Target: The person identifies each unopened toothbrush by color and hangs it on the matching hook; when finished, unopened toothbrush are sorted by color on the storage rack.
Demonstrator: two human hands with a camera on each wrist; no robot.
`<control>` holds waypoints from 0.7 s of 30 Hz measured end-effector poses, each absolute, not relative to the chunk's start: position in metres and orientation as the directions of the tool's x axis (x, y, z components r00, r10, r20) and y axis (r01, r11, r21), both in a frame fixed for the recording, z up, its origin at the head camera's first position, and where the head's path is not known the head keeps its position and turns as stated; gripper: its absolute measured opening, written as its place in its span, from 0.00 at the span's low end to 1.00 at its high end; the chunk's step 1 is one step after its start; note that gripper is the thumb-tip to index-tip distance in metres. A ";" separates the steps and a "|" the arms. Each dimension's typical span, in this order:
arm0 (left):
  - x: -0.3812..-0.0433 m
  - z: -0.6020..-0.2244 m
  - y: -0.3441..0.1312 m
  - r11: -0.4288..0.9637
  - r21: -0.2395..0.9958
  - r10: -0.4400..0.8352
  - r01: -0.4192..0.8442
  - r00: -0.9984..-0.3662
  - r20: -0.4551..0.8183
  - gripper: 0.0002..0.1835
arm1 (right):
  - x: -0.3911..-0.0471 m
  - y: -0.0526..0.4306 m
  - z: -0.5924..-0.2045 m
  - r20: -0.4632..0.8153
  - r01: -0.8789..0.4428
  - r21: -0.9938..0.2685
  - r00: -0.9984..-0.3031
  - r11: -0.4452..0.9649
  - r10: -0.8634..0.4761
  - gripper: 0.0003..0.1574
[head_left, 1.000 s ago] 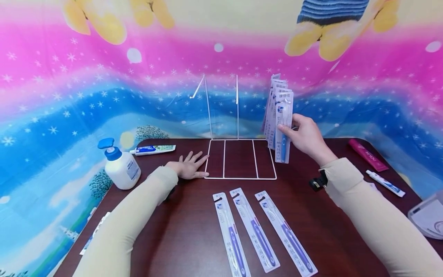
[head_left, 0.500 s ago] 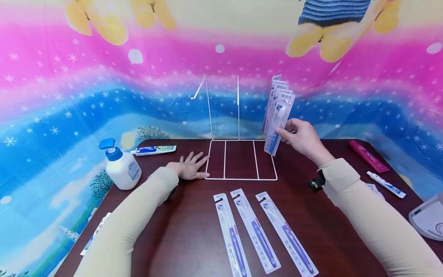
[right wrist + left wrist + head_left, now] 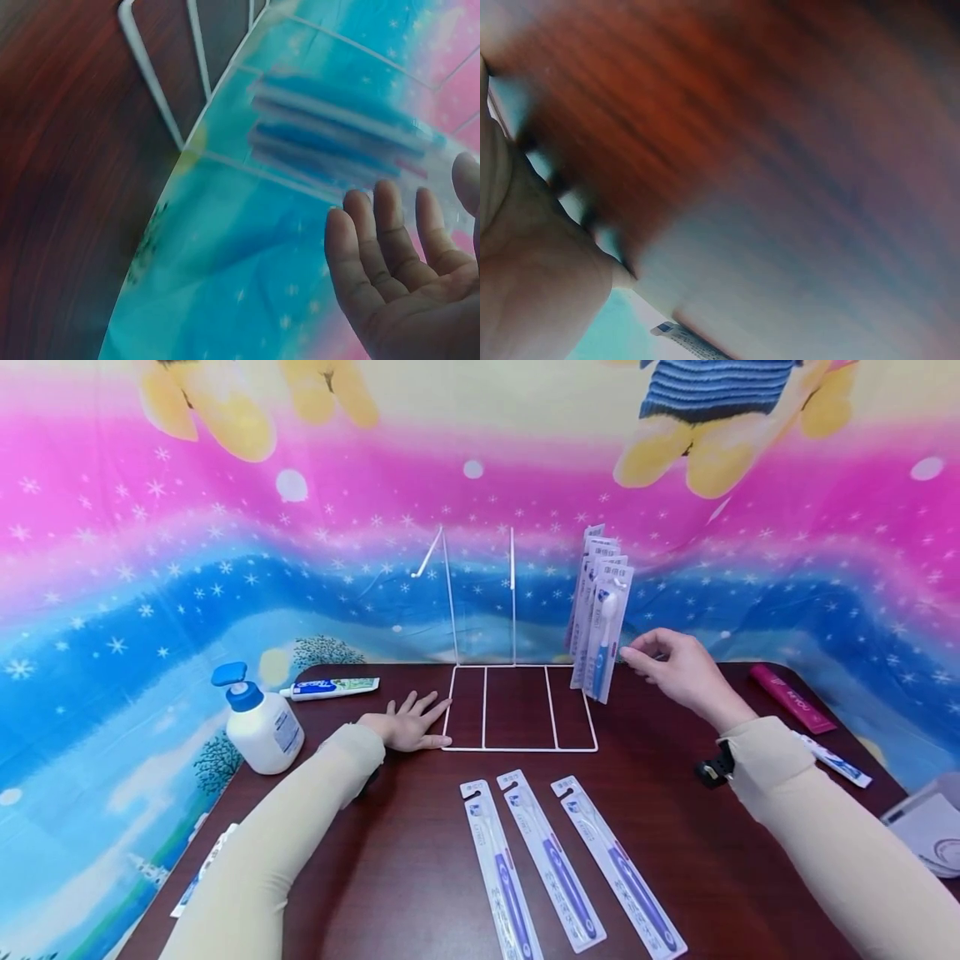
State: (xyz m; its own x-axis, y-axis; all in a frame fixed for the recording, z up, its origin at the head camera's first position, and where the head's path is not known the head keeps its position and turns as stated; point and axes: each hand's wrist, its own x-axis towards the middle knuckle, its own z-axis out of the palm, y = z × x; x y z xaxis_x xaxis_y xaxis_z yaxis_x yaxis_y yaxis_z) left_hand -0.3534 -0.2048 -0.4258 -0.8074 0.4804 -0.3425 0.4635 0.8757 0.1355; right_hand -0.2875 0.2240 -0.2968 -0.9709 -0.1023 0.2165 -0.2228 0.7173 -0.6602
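A white wire rack (image 3: 517,749) stands on the table, its base lying flat and its hooks raised at the back. Several packaged toothbrushes (image 3: 609,631) hang in a row at its right side, the front one with a blue handle. Just right of them is my right hand (image 3: 686,678), fingers loosely bent and holding nothing; the right wrist view shows its spread fingers (image 3: 388,217) beside the blurred packs (image 3: 330,135). My left hand (image 3: 408,727) lies flat, fingers spread, against the rack's left base edge. Three purple toothbrush packs (image 3: 552,860) lie in front of the rack.
At left are a white pump bottle (image 3: 266,731) with a blue top and a toothpaste tube (image 3: 335,688). A pink tube (image 3: 791,697), a small white tube (image 3: 836,762) and a clear container (image 3: 930,827) sit at right. A patterned cloth (image 3: 360,610) hangs behind.
My right hand has let go of the front blue toothbrush pack and drawn back to the right. That pack now hangs in line with the others. My left hand has stayed put.
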 end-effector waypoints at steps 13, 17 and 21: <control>-0.353 -0.424 -0.205 0.871 0.148 0.489 0.468 -0.802 -0.343 0.46 | -0.199 0.325 -0.316 0.132 -0.240 -0.406 -0.970 0.882 -0.204 0.23; -0.353 -0.421 -0.208 0.877 0.144 0.479 0.458 -0.810 -0.339 0.46 | -0.179 0.357 -0.334 0.012 -0.126 -0.305 -0.992 0.944 -0.128 0.34; -0.352 -0.418 -0.211 0.881 0.133 0.470 0.453 -0.813 -0.344 0.47 | -0.172 0.382 -0.352 -0.096 -0.017 -0.205 -0.995 0.979 -0.037 0.43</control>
State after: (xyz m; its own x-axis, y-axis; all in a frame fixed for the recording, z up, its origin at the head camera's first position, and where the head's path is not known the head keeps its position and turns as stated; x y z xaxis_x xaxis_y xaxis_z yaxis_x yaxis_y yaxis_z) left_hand -0.3522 -0.2112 -0.4182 -0.8129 0.4698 -0.3442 0.4531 0.8815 0.1331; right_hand -0.1722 0.3819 -0.3523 -0.9947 -0.0374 -0.0963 -0.0169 0.9786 -0.2049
